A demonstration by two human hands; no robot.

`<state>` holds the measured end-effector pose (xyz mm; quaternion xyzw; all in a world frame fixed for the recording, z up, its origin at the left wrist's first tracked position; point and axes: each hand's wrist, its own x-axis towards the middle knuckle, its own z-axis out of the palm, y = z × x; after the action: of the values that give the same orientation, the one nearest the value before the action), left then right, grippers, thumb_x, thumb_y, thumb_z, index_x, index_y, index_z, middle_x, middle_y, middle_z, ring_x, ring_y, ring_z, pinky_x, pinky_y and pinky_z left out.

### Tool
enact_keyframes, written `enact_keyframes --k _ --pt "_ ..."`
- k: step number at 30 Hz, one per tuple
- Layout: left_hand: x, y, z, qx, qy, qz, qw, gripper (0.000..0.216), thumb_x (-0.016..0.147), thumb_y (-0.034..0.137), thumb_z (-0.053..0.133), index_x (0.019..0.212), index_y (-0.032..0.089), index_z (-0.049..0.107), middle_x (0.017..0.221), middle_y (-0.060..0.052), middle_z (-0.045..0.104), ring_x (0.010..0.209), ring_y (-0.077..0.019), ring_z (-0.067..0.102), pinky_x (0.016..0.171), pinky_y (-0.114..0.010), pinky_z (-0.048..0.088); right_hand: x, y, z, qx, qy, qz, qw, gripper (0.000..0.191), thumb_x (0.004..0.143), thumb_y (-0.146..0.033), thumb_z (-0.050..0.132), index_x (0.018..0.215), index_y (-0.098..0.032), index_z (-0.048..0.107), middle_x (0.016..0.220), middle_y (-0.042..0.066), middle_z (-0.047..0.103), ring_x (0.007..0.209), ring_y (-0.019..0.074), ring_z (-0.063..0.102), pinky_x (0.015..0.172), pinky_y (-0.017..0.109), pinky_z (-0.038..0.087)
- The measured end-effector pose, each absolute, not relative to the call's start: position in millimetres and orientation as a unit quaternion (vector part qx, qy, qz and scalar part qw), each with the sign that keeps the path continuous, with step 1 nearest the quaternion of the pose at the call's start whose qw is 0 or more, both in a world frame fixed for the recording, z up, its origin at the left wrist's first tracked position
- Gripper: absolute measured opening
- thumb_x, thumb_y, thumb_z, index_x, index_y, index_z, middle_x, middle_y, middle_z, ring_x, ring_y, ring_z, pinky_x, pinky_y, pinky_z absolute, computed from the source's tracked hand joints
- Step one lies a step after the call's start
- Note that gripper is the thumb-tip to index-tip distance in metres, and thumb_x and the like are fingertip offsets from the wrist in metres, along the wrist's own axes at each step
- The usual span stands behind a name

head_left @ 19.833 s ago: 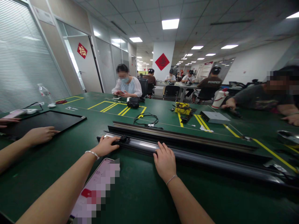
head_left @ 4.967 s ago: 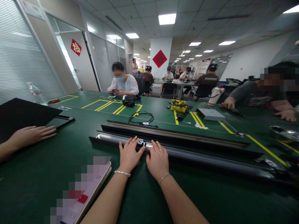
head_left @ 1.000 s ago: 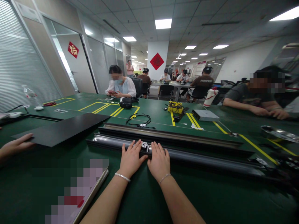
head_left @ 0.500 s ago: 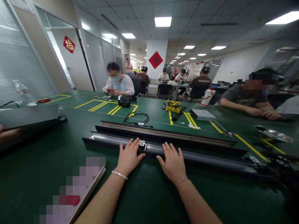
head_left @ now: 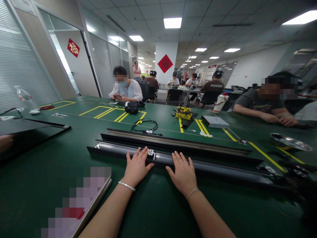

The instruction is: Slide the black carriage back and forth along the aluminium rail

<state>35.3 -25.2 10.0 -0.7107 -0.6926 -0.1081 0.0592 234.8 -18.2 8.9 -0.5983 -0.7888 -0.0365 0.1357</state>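
A long, dark, glossy rail-like profile point(head_left: 210, 167) lies across the green table point(head_left: 158, 201) in front of me. My left hand point(head_left: 137, 166) rests on it palm down, fingers spread, beside a small black-and-white piece point(head_left: 151, 153) on the profile. Farther right, my right hand point(head_left: 182, 173) lies flat on the same profile with its fingers apart. Neither hand is wrapped around anything. Just behind runs a second long dark profile point(head_left: 178, 144), roughly parallel to the first and untouched by my hands.
Beyond the profiles are a black cable point(head_left: 145, 125), a yellow box with wires point(head_left: 183, 113) and a grey box point(head_left: 215, 121). A metal bowl point(head_left: 291, 142) stands right. At left are a pixelated book point(head_left: 90, 201) and a dark panel point(head_left: 29, 127) with another person's hand point(head_left: 6, 142).
The panel at the far left has tipped down flatter, with the other person's hand by it. My hands and the profiles have stayed in place.
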Motion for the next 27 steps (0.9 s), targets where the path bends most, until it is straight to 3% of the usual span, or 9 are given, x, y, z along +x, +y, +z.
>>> enact_keyframes --k 9,27 --pt "42 -24 8 -0.717 -0.686 -0.111 0.057 0.058 0.080 0.051 0.042 0.134 0.030 0.032 0.142 -0.003 0.036 0.133 -0.0287 0.022 0.099 -0.069 0.012 235 -18 7 -0.601 -0.788 -0.039 0.128 0.062 0.083 -0.048 0.039 0.136 -0.016 0.033 0.142 0.010 0.032 0.132 0.0244 0.022 0.106 0.047 0.010" --pt "48 -25 10 -0.715 -0.689 -0.102 0.057 0.059 0.080 0.051 0.042 0.134 0.029 0.032 0.142 -0.004 0.036 0.133 -0.0308 0.021 0.097 -0.071 0.012 235 -18 5 -0.599 -0.787 -0.039 0.140 0.062 0.083 -0.048 0.040 0.135 -0.016 0.035 0.142 0.008 0.032 0.132 0.0239 0.022 0.106 0.046 0.010"
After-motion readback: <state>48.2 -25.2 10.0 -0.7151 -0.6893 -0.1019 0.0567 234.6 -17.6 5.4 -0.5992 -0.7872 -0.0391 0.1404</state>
